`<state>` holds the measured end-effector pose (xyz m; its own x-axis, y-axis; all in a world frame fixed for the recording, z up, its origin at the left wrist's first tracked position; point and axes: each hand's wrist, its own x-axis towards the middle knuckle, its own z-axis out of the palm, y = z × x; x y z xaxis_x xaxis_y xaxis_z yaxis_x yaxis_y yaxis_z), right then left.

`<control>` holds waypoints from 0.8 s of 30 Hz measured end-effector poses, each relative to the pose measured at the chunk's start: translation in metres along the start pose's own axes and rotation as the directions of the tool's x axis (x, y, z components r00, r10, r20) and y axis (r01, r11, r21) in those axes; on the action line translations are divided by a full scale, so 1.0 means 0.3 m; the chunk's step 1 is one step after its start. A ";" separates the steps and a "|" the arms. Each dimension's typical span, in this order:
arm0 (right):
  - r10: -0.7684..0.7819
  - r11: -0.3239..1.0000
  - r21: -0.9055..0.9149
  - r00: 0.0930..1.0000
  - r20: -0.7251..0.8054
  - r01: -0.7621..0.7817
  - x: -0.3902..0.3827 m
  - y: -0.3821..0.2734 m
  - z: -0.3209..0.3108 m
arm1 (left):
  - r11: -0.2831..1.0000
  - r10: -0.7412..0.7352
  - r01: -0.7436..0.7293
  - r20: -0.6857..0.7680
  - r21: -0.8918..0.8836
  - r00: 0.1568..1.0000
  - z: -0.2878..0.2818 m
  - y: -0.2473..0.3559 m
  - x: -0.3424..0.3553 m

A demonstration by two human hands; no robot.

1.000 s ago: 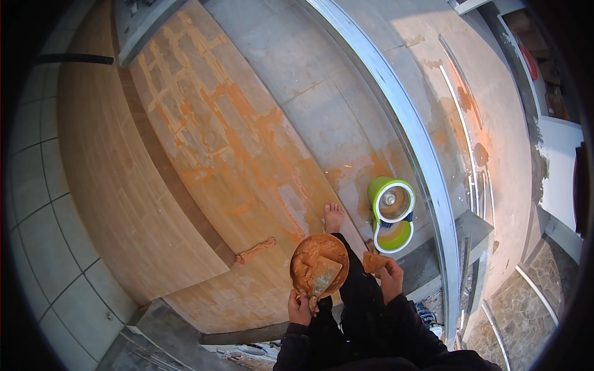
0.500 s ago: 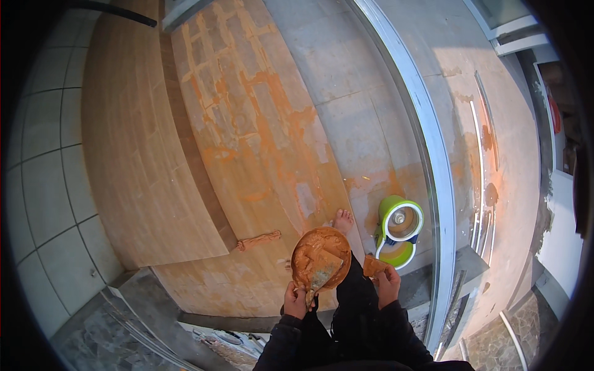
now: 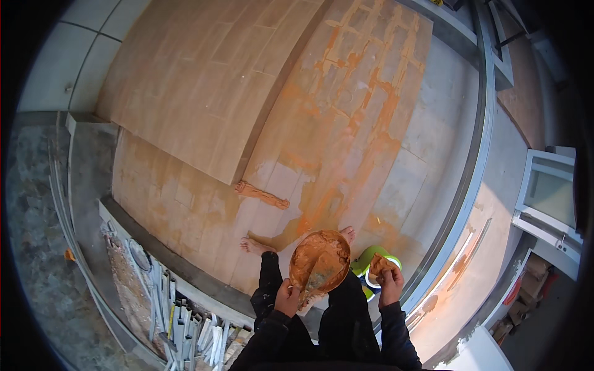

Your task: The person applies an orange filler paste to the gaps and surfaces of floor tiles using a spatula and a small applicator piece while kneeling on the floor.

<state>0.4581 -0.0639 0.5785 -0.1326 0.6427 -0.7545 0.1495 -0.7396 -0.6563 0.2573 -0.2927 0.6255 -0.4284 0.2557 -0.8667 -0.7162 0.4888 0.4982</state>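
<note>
Near the lower middle, my left hand (image 3: 286,298) is closed on the near edge of a round bowl (image 3: 345,260) of orange paste, where the handle of a paste-smeared trowel (image 3: 323,272) rests. My right hand (image 3: 391,285) grips a small orange-smeared square piece (image 3: 380,264), perhaps a scraper or pad, just right of the bowl. Behind both, a green and white mop bucket (image 3: 365,260) is partly hidden. My bare feet (image 3: 252,246) are on the orange-stained tiles. A twisted orange cloth (image 3: 262,195) lies beyond them on the floor.
A raised tiled step (image 3: 179,93) fills the upper left. A metal rail (image 3: 464,204) curves along the right, beside an open window sash (image 3: 547,191). At the lower left, a ledge (image 3: 102,185) borders a pile of metal strips (image 3: 179,309) and rubble.
The view has swung toward the left, so floor and bucket appear shifted, and both feet now show. The bowl stays in my left hand; the right hand's piece now overlaps the bucket in view.
</note>
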 end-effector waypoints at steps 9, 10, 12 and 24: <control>0.088 0.934 -0.356 0.976 0.200 -0.011 -0.271 0.204 0.679 | 0.996 0.031 -0.049 -0.226 -0.078 0.974 -0.658 -0.061 -0.076; 0.111 0.901 -0.435 0.969 0.220 -0.004 -0.286 0.227 0.747 | 0.991 0.013 -0.045 -0.243 -0.128 0.970 -0.709 -0.072 -0.085; 0.133 0.847 -0.530 0.956 0.262 0.028 -0.376 0.293 0.910 | 0.980 -0.007 -0.053 -0.296 -0.194 0.955 -0.879 -0.053 -0.114; 0.230 0.760 -0.594 0.744 0.627 0.265 -0.718 0.334 1.800 | 0.793 -0.086 -0.273 -0.544 -0.545 0.835 -1.451 -0.003 -0.184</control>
<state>-0.0274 -0.3843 0.6763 -0.6786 0.1829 -0.7114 0.6601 -0.2731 -0.6998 0.0418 -0.6702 0.6843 -0.5955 -0.2822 -0.7522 -0.7511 -0.1368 0.6459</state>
